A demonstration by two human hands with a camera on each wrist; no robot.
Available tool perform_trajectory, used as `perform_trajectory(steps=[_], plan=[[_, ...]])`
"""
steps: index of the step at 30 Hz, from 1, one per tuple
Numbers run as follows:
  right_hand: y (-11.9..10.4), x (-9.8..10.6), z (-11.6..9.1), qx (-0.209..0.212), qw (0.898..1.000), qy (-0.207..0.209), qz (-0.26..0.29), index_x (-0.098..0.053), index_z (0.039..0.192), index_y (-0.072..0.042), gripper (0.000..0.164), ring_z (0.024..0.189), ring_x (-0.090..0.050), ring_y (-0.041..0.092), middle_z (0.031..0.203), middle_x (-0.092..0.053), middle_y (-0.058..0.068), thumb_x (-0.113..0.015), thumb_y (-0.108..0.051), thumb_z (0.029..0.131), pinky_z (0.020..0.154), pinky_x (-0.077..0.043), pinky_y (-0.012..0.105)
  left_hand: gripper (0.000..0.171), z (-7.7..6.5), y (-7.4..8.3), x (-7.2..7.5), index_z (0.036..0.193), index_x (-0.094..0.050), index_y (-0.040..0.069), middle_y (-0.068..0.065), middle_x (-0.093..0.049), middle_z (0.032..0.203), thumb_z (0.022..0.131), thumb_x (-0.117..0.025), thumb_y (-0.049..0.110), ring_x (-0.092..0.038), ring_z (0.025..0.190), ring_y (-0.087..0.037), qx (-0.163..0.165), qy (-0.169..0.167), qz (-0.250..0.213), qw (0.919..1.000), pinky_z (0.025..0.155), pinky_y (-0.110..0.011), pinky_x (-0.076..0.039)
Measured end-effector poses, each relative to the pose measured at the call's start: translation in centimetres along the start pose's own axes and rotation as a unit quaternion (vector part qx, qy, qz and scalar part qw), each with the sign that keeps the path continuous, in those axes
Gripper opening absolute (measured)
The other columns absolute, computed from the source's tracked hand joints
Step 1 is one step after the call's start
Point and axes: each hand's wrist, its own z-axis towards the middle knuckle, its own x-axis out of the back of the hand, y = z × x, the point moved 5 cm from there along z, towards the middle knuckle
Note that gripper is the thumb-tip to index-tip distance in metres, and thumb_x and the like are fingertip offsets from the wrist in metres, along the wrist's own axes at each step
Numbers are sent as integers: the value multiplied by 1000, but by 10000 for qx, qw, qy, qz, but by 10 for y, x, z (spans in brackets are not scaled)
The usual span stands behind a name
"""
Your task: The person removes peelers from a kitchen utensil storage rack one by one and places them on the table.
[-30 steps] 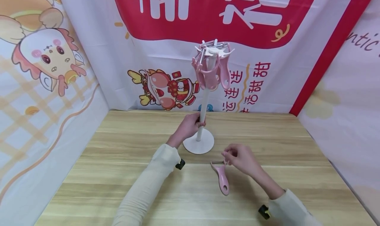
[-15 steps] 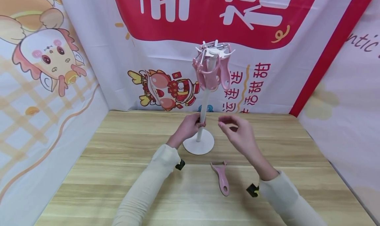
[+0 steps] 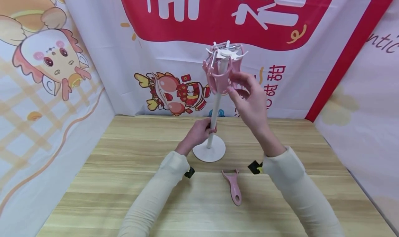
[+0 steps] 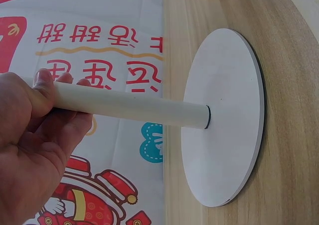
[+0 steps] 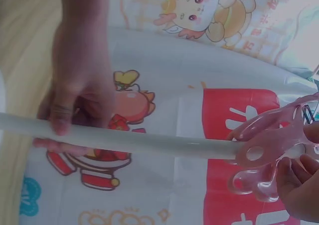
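A white stand with a round base [image 3: 209,154] stands upright on the table. Around its pole [image 4: 134,105], a little above the base, my left hand [image 3: 199,131] curls its fingers and thumb. At the top, several pink peelers [image 3: 220,79] hang from a white hooked head [image 3: 227,53]. My right hand [image 3: 250,98] is up at the right side of this cluster, fingers bent, with fingertips right at the handles. In the right wrist view its fingers overlap the pink peelers [image 5: 264,148]; I cannot tell if they pinch one. Another pink peeler [image 3: 233,188] lies on the table in front of the base.
The wooden table [image 3: 131,181] is bounded by printed cloth at the back [image 3: 174,57] and on both sides. A black wrist device [image 3: 255,167] sits at the right cuff, and a second black device [image 3: 189,172] at the left cuff.
My right hand has let go of the peeler lying on the table and risen to the hanging peelers at the stand's top. My left hand keeps its grip on the pole.
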Motion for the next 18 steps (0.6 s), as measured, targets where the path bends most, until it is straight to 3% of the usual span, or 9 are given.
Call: perform_trajectory(steps=[10, 18], plan=[[-3, -6, 16, -255, 9995, 147, 110, -57, 132, -3, 43, 99, -62, 12, 121, -66, 9, -69, -21, 94, 82, -55, 17, 4, -1, 0, -1, 102, -63, 11, 0, -68, 94, 98, -62, 11, -66, 97, -19, 150, -70, -59, 9998, 101, -45, -54], [-8, -9, 19, -462, 9983, -232, 275, -66, 120, 1, 31, 91, -62, 16, 114, -67, 15, -66, -18, 96, 77, -57, 16, 9, 0, -1, -1, 105, -64, 5, -2, -68, 95, 98, -62, 11, -66, 98, -20, 209, -78, -12, 9998, 101, -46, -54]])
